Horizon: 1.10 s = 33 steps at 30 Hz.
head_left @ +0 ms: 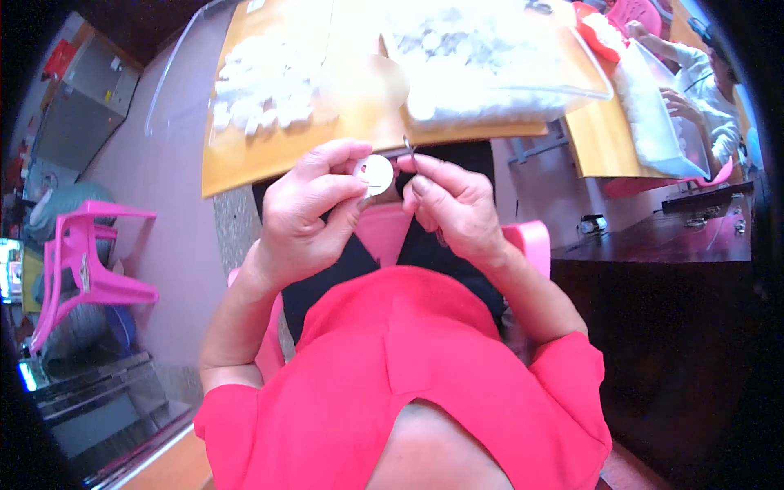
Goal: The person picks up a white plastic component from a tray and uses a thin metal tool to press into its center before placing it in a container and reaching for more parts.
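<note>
My left hand (306, 216) pinches a small round white disc (376, 172) between thumb and fingers, just below the front edge of the orange table (245, 163). My right hand (453, 204) grips a thin metal tool (409, 150) whose tip rises beside the disc's right edge. Both hands are held close together above my lap, over a pink chair seat (382, 233). On the table lie a loose pile of white round pieces (261, 86) at the left and a clear plastic bag of more white pieces (490, 57) at the right.
Another person in white (702, 86) sits at the far right by a second table with a white bag (653, 114). A pink plastic chair (82, 261) stands at the left. A dark surface (653, 245) lies at the right.
</note>
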Each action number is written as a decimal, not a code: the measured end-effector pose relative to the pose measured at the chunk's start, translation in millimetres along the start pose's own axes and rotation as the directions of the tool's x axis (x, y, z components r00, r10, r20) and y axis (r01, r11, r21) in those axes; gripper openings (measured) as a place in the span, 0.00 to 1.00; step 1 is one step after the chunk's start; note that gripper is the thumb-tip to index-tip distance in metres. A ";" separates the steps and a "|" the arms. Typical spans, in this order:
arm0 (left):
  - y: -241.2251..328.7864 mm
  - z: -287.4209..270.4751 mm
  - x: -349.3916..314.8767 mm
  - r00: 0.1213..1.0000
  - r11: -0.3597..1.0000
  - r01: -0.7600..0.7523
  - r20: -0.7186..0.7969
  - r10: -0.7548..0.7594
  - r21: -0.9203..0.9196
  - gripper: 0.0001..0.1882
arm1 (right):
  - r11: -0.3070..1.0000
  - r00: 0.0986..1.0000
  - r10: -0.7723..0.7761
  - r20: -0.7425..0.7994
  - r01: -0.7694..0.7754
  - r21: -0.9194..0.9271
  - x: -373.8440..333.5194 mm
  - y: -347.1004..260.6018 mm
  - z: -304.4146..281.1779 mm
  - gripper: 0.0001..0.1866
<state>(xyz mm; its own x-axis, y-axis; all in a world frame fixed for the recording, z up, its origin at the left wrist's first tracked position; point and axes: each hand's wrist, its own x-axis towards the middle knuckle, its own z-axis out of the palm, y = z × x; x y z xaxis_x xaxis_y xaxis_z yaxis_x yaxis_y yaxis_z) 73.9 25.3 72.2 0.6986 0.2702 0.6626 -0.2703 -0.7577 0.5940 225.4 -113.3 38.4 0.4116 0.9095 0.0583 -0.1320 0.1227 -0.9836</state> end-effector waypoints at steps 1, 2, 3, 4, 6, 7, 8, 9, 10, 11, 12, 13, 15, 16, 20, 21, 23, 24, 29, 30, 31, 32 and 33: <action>4.0 -0.2 -10.7 1.000 1.000 0.015 0.027 -0.015 0.021 0.09 | 1.000 1.000 0.003 0.018 -0.003 0.002 -2.6 -7.9 9.7 0.14; 8.0 1.0 -17.4 0.999 1.000 0.011 0.031 -0.012 0.017 0.09 | 1.000 1.000 0.004 0.030 -0.004 0.003 -5.5 -14.4 20.0 0.14; 11.3 1.6 -24.9 0.999 1.000 0.009 0.036 -0.009 0.013 0.09 | 0.993 0.998 -0.066 0.009 0.067 -0.101 -10.3 -14.5 31.7 0.12; 11.2 0.7 -28.8 0.999 1.000 -0.013 0.040 0.012 0.017 0.11 | 0.993 0.998 -0.057 0.010 0.057 -0.102 -11.8 -12.2 34.7 0.12; 8.7 4.6 -43.6 0.995 0.993 0.073 -0.062 -0.079 -0.090 0.16 | 0.979 0.997 -0.048 0.068 0.060 -0.193 -14.3 -7.3 39.8 0.11; 6.7 3.1 -49.1 0.993 0.987 0.099 -0.056 -0.107 -0.126 0.20 | 0.985 0.996 -0.011 0.093 0.027 -0.168 -14.2 -12.0 42.4 0.10; 6.2 3.2 -55.3 0.992 0.987 0.103 -0.061 -0.112 -0.126 0.20 | 0.985 0.995 -0.007 0.098 0.023 -0.170 -14.2 -10.2 43.9 0.10; 6.9 4.1 -62.0 0.975 0.959 0.194 -0.065 -0.211 -0.208 0.21 | 0.981 0.994 -0.009 0.108 0.030 -0.191 -13.7 -7.4 45.3 0.10; 8.1 5.2 -68.1 0.950 0.916 0.278 -0.059 -0.307 -0.290 0.22 | 0.977 0.993 -0.013 0.116 0.037 -0.211 -13.7 -5.3 47.6 0.10; 9.5 7.6 -72.9 0.939 0.894 0.293 -0.075 -0.336 -0.340 0.23 | 0.977 0.993 -0.009 0.120 0.035 -0.212 -13.4 -3.3 51.6 0.10; 10.1 8.9 -77.4 0.937 0.893 0.295 -0.078 -0.339 -0.341 0.23 | 0.965 0.994 -0.063 0.093 0.084 -0.247 -12.7 -1.3 56.4 0.09; 10.0 10.1 -82.2 0.929 0.848 0.297 -0.073 -0.363 -0.439 0.22 | 0.950 0.991 -0.117 0.067 0.131 -0.282 -12.5 1.0 60.0 0.09; 10.3 9.6 -86.6 0.915 0.773 0.290 -0.074 -0.398 -0.565 0.17 | 0.940 0.994 -0.086 0.069 0.104 -0.324 -11.8 2.2 63.7 0.09; 7.2 5.0 -91.1 0.880 0.697 0.367 -0.013 -0.475 -0.616 0.14 | 0.928 0.996 -0.058 0.067 0.078 -0.365 -11.8 1.9 64.7 0.08; -2.7 -0.8 -99.4 0.720 0.291 0.477 0.179 -0.671 -0.829 0.12 | 0.888 0.976 -0.007 0.218 0.106 -0.447 -10.7 -6.0 66.9 0.10; -4.4 -2.2 -101.3 0.711 0.189 0.471 0.244 -0.659 -0.862 0.13 | 0.900 0.970 0.082 0.228 0.026 -0.435 -10.0 -12.4 69.2 0.11; -7.3 -3.8 -101.9 0.709 0.171 0.483 0.269 -0.651 -0.859 0.14 | 0.902 0.956 0.175 0.236 -0.060 -0.427 -9.3 -12.9 70.6 0.11; -7.4 -4.4 -102.7 0.711 0.159 0.495 0.292 -0.640 -0.854 0.15 | 0.892 0.964 0.145 0.224 -0.029 -0.451 -9.2 -9.4 71.0 0.11; -9.6 -7.6 -104.7 0.700 0.200 0.530 0.293 -0.651 -0.824 0.17 | 0.879 0.980 0.016 0.200 0.082 -0.470 -13.1 3.9 67.2 0.12; -10.6 -8.1 -107.0 0.692 0.165 0.520 0.300 -0.656 -0.838 0.18 | 0.856 0.979 0.009 0.204 0.098 -0.507 -14.1 3.6 61.9 0.13; -8.5 -10.4 -104.6 0.683 0.123 0.504 0.308 -0.662 -0.855 0.20 | 0.762 0.967 -0.122 0.224 0.236 -0.603 -17.0 2.5 57.8 0.14; -9.1 -9.8 -105.4 0.680 0.123 0.501 0.302 -0.668 -0.856 0.20 | 0.722 0.954 -0.167 0.250 0.292 -0.627 -20.7 6.5 52.0 0.15; -10.3 -9.1 -105.9 0.710 0.119 0.445 0.268 -0.651 -0.888 0.22 | 0.679 0.937 -0.211 0.278 0.345 -0.648 -24.9 10.5 46.8 0.16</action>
<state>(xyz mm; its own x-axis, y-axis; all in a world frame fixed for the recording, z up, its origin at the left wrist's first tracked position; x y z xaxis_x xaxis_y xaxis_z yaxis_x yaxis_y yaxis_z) -3.3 9.9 0.1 0.8495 0.5262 -0.0388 -0.3098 0.5569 0.7707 171.6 -116.1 34.6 0.1626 0.9368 0.3098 0.6372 0.1400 -0.7579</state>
